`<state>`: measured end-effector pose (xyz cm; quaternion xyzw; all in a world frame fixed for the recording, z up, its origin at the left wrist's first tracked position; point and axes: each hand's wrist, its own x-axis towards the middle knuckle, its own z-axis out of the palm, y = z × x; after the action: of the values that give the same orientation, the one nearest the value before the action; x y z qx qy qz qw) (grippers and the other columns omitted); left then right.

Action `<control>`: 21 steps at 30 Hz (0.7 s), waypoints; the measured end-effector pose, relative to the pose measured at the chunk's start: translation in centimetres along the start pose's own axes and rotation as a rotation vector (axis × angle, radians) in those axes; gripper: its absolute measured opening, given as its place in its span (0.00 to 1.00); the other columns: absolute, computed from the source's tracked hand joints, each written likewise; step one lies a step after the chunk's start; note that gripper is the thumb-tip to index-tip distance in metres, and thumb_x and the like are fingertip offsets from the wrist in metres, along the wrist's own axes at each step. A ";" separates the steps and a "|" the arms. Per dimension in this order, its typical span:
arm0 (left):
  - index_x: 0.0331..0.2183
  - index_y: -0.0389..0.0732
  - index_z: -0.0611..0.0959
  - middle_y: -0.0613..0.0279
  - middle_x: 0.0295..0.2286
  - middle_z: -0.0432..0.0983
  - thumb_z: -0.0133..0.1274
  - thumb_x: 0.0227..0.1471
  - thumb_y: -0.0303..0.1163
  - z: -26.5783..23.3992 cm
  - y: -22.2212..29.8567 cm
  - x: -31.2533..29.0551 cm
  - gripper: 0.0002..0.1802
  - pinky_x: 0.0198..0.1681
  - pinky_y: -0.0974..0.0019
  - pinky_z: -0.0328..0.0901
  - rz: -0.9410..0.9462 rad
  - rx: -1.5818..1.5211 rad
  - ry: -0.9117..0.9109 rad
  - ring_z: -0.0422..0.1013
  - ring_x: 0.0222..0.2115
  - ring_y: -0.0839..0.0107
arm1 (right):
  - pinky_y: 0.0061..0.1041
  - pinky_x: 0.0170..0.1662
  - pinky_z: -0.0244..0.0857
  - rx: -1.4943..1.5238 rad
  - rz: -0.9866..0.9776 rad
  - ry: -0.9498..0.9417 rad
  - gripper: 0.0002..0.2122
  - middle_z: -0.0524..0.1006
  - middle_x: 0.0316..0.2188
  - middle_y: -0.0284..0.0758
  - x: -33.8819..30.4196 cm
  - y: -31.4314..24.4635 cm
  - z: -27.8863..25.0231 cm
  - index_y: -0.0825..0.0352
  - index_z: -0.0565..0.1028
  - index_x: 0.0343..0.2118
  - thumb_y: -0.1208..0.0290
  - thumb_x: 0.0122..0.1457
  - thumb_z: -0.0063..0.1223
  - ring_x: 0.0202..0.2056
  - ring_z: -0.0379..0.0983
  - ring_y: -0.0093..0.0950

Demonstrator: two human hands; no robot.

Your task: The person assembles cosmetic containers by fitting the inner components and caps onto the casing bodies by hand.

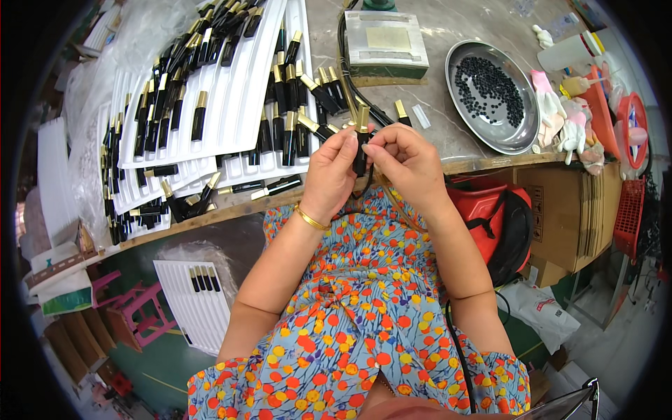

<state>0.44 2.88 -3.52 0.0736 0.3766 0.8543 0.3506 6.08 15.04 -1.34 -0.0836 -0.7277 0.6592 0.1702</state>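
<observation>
In front of me, at the table's near edge, a black cosmetic tube with a gold top (361, 145) stands upright between my hands. My left hand (332, 173) pinches it from the left side with thumb and fingers. My right hand (408, 162) is closed at the tube's right side, its thumb and forefinger pressed together at the black body; whatever is between those fingertips is hidden. Several more black tubes with gold ends (288, 136) lie and stand on white ridged trays (231, 105) to the left. One tube (402, 112) and a small clear piece (421, 116) lie just beyond my right hand.
A round metal dish (462, 105) with small black pieces (493, 87) sits at the right. Behind is a metal block (386, 38) beside black cables (343, 52). Gloves (549, 105) and bottles (570, 52) lie far right. Below the table are a red bag (483, 210) and cardboard (570, 210).
</observation>
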 end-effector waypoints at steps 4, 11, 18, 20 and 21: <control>0.44 0.34 0.71 0.60 0.40 0.70 0.41 0.55 0.33 -0.3 -0.2 0.1 0.16 0.38 0.72 0.63 0.010 0.034 -0.002 0.68 0.35 0.76 | 0.13 0.22 0.57 0.059 0.140 -0.053 0.04 0.69 0.20 0.29 0.2 -0.4 -0.7 0.73 0.72 0.24 0.78 0.48 0.54 0.18 0.63 0.13; 0.45 0.31 0.70 0.60 0.39 0.70 0.41 0.56 0.31 0.0 -0.7 -0.1 0.17 0.38 0.73 0.61 0.021 0.148 0.008 0.66 0.35 0.77 | 0.13 0.21 0.58 0.032 0.324 -0.097 0.04 0.72 0.19 0.29 0.4 -2.5 -2.1 0.72 0.72 0.25 0.77 0.50 0.52 0.19 0.65 0.12; 0.44 0.28 0.69 0.61 0.34 0.70 0.39 0.56 0.28 -0.3 -0.4 -0.9 0.16 0.34 0.73 0.60 0.057 0.241 0.003 0.64 0.29 0.77 | 0.16 0.20 0.60 0.098 0.366 -0.195 0.04 0.72 0.17 0.31 0.4 -2.5 -1.9 0.72 0.72 0.24 0.77 0.50 0.52 0.18 0.67 0.15; 0.41 0.27 0.72 0.62 0.37 0.66 0.42 0.54 0.24 -0.5 -0.7 -0.7 0.13 0.38 0.75 0.60 0.077 0.219 0.010 0.64 0.35 0.77 | 0.16 0.20 0.60 0.114 0.341 -0.151 0.05 0.72 0.16 0.31 0.2 -3.0 -2.0 0.72 0.71 0.23 0.77 0.50 0.52 0.17 0.67 0.15; 0.41 0.27 0.72 0.61 0.38 0.66 0.42 0.53 0.23 -0.4 -0.9 -0.7 0.13 0.40 0.74 0.60 0.132 0.244 0.011 0.64 0.37 0.76 | 0.14 0.21 0.62 0.150 0.335 -0.160 0.04 0.72 0.18 0.29 0.0 -2.6 -1.9 0.71 0.71 0.24 0.76 0.51 0.52 0.19 0.67 0.15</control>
<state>1.28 2.62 -4.30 0.1355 0.4738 0.8239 0.2800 7.04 16.52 1.40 -0.1378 -0.6638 0.7351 0.0053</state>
